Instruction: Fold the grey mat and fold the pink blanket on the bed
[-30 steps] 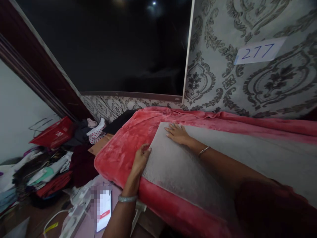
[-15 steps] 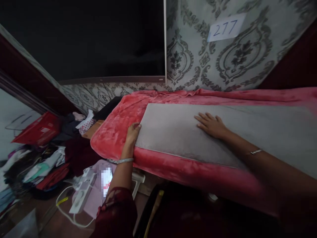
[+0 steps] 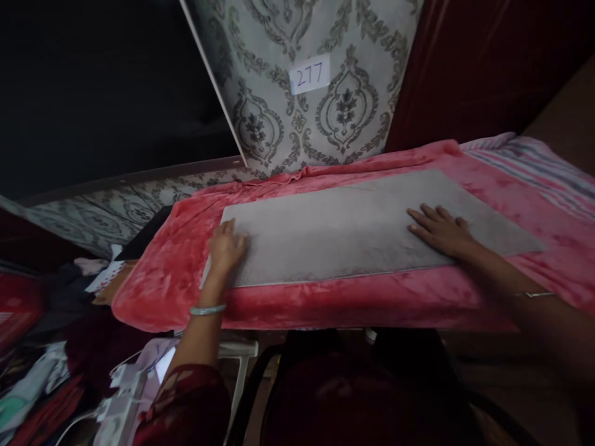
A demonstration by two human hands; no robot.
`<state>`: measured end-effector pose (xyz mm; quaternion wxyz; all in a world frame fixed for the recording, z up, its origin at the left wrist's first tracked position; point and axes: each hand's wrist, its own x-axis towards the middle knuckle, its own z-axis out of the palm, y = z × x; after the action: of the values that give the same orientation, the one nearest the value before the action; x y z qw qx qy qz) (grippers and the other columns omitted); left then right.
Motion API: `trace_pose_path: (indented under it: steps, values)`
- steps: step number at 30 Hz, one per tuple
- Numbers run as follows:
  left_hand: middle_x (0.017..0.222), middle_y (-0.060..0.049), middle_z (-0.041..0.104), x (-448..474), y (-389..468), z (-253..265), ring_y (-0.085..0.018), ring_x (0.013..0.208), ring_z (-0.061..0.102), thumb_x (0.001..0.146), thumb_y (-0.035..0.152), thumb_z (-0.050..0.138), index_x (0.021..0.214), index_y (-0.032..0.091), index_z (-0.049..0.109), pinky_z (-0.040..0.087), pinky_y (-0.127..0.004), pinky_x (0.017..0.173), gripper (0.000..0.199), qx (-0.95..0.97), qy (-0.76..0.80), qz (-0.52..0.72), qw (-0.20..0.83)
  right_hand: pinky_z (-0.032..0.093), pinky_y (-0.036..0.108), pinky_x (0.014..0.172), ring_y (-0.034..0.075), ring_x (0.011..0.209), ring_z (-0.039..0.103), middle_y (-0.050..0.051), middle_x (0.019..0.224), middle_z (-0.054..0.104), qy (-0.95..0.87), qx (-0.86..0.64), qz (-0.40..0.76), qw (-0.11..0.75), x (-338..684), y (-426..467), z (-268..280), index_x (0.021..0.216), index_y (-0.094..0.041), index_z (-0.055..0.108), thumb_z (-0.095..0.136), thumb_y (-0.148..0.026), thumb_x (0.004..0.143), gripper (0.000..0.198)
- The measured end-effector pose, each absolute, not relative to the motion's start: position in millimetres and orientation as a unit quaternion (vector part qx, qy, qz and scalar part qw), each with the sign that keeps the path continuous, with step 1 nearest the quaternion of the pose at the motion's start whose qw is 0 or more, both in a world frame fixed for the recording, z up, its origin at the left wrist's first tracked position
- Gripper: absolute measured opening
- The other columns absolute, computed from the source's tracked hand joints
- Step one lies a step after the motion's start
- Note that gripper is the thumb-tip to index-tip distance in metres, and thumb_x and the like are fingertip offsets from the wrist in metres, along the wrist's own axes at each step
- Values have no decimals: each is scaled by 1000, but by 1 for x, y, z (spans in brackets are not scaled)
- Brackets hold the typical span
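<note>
A long grey mat point(image 3: 316, 235) lies flat across a red plush blanket point(image 3: 171, 266) that covers the table. My left hand point(image 3: 226, 248) rests on the mat's left end, fingers apart and slightly blurred. Further right, my right hand point(image 3: 439, 230) lies palm down on the mat with its fingers spread. Neither hand grips anything. The mat's right end tapers to a slanted edge in this view.
A large dark screen point(image 3: 106, 80) stands behind on the left, and a paper marked 277 point(image 3: 310, 74) is on the patterned wall. Striped cloth point(image 3: 539, 161) lies at the right. A power strip point(image 3: 121, 396) and piled clothes point(image 3: 46, 378) are at lower left.
The view has swung to the right, bringing the mat's right end and the striped cloth into sight. My left hand has moved from the mat's left edge onto its top.
</note>
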<state>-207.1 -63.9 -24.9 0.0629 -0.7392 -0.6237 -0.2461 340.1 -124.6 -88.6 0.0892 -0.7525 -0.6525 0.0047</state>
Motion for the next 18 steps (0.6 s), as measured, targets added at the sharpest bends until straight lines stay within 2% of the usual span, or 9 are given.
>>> trace_pose_path:
  steps: [3, 6, 9, 13, 18]
  values:
    - [166, -11, 34, -151, -58, -34, -35, 153, 27, 98, 50, 47, 157, 23, 41, 28, -56, 121, 65, -809, -576, -106, 44, 28, 72, 113, 41, 151, 22, 9, 168, 24, -635, -769, 15, 68, 331, -129, -84, 160, -29, 36, 19, -60, 101, 69]
    - [169, -6, 26, -124, -60, -47, -35, 156, 17, 101, 50, 39, 160, 28, 33, 22, -62, 122, 64, -821, -569, -17, 29, 27, 69, 116, 39, 153, 19, 4, 169, 20, -626, -777, 17, 56, 330, -131, -84, 161, -32, 32, 15, -64, 99, 71]
    - [169, -7, 25, -126, -61, -55, -33, 157, 15, 102, 49, 35, 162, 28, 29, 19, -62, 123, 64, -820, -572, -15, 26, 28, 70, 115, 40, 152, 21, 3, 169, 23, -621, -782, 9, 63, 346, -133, -90, 161, -33, 33, 18, -67, 97, 73]
    - [167, -9, 31, -134, -57, -57, -35, 156, 19, 100, 50, 41, 159, 28, 35, 19, -63, 122, 64, -823, -565, -52, 14, 31, 72, 111, 43, 148, 29, 6, 165, 31, -609, -788, -7, 90, 374, -140, -99, 158, -32, 40, 22, -70, 95, 75]
    - [166, -10, 34, -133, -53, -62, -36, 155, 22, 98, 53, 44, 157, 29, 41, 20, -63, 121, 64, -825, -559, -86, 5, 30, 69, 113, 40, 147, 34, 7, 162, 38, -606, -785, -34, 123, 384, -152, -102, 154, -29, 47, 24, -65, 97, 71]
